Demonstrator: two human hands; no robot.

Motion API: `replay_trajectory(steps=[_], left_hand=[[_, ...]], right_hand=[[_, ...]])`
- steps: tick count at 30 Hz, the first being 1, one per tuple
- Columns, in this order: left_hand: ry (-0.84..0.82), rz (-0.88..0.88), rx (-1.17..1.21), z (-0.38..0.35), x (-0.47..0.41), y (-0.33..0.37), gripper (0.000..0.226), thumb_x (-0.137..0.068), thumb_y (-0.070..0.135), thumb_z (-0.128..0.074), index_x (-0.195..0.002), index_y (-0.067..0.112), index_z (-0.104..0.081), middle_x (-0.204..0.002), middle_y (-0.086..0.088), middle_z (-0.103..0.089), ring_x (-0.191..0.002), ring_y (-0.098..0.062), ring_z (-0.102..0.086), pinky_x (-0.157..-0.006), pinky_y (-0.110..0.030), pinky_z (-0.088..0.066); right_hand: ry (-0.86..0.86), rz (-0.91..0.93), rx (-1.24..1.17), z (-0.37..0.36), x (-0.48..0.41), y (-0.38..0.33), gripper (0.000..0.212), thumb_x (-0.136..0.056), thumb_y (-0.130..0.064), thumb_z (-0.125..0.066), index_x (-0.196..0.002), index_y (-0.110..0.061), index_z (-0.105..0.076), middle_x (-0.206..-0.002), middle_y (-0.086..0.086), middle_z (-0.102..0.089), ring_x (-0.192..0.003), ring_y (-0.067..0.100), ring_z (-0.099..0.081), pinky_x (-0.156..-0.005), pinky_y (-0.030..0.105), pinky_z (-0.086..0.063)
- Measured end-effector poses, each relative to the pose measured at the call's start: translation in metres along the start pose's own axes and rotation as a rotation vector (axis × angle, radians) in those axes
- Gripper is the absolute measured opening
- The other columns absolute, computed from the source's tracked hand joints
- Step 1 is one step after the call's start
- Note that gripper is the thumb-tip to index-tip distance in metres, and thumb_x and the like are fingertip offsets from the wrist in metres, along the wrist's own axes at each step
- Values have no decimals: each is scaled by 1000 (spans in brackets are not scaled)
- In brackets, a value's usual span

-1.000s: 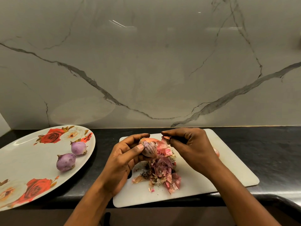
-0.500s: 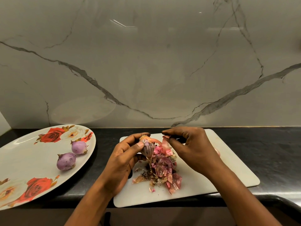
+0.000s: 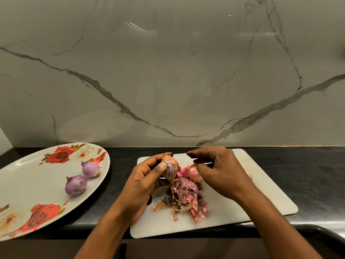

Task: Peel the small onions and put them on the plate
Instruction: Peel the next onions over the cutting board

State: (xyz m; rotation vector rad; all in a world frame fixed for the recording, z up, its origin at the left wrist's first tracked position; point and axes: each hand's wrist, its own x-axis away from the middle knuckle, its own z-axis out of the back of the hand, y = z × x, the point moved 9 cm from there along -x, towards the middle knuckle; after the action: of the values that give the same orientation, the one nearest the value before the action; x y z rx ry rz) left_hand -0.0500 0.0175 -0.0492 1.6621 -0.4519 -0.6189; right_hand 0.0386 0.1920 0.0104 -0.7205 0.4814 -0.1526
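Half-peeled onion [image 3: 170, 170] is in the left hand [image 3: 143, 184], held over the far-left part of the white cutting board [image 3: 261, 184]. The thumb presses its purple striped side, the fingers curl round the back, the root tuft points up, and dry orange-brown skin shows on its right flank. Right hand [image 3: 218, 172] is just beside it at 3 o'clock, fingers curled w/ index tip & thumb drawn close. A pink skin scrap [image 3: 193, 172] lies against that thumb; can't tell if it's pinched or only touching, so that hand's grip is unclear. At 6 o'clock of the held onion, on the board, sits the peel pile [image 3: 186, 196]: pink, purple & tan flakes, w/ dark crumbs at its left edge. At 3 o'clock of the right hand a bit of another onion [image 3: 249, 175] shows on the board, mostly hidden by the wrist. The board lies on the black counter [image 3: 308, 174]. At 9 o'clock of the board, apart from it, is a big oval rose-print plate [image 3: 28, 184]. It carries the near peeled onion [image 3: 76, 185] & the far peeled onion [image 3: 91, 169], both purple, close together toward the plate's right side. At 12 o'clock, behind it all, is a grey-veined marble wall [image 3: 168, 81].
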Motion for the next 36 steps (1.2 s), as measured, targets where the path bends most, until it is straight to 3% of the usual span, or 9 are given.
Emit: replay_trajectory(steps=[4, 7, 15, 19, 28, 32, 36], left_hand=[[2, 2, 7, 0, 0, 1, 44, -96, 28, -60, -140, 25, -61, -131, -3, -72, -124, -28, -69, -101, -45, -58], [-2, -25, -29, 1, 1, 3, 43, -97, 27, -60, -139, 21, -60, -128, -4, -74, -122, -27, -70, -103, -48, -55], [-29, -30, -39, -1, 3, 3, 38, -98, 25, -61, -135, 20, -63, -127, -5, -74, -123, -28, -69, -103, -43, -56], [-54, -28, -50, -4, 4, 3, 36, -98, 23, -59, -134, 21, -64, -128, -5, -74, -124, -27, -69, -101, -41, -57], [-66, -2, 15, -2, 5, 1, 35, -103, 24, -63, -137, 18, -64, -134, -5, -72, -128, -29, -66, -102, -42, -59], [-66, 15, 78, -1, 3, -2, 49, -93, 26, -63, -142, 21, -61, -140, -7, -68, -131, -31, -64, -105, -46, -56], [-31, 17, 102, 1, 2, -2, 38, -99, 23, -69, -138, 27, -67, -137, -7, -69, -127, -32, -67, -99, -44, -60]], right_hand=[[42, 42, -60, -2, 1, -14, 26, -96, -37, -71, -120, -29, -78, -111, -17, -76, -100, -4, -68, -85, 19, -59], [-55, 61, -164, -17, 3, -25, 31, -93, -47, -73, -118, -31, -79, -102, -17, -77, -97, -3, -70, -80, 21, -60], [-60, -60, -459, -20, -2, -8, 26, -81, -28, -85, -106, -20, -84, -92, -8, -81, -88, 7, -77, -74, 20, -60], [-58, -46, -415, -17, -4, -8, 16, -87, -21, -82, -103, -21, -84, -89, -9, -81, -85, 7, -76, -73, 20, -59], [113, 35, -53, 2, -6, -11, 20, -92, -26, -79, -112, -25, -81, -98, -15, -78, -87, -5, -71, -80, 12, -58], [36, 20, -56, 3, -3, -6, 20, -88, -26, -83, -108, -27, -82, -96, -18, -77, -88, -5, -72, -83, 19, -62], [-30, -17, -43, -3, -2, -4, 24, -88, -29, -83, -112, -30, -81, -105, -18, -76, -93, -3, -70, -83, 22, -62]])
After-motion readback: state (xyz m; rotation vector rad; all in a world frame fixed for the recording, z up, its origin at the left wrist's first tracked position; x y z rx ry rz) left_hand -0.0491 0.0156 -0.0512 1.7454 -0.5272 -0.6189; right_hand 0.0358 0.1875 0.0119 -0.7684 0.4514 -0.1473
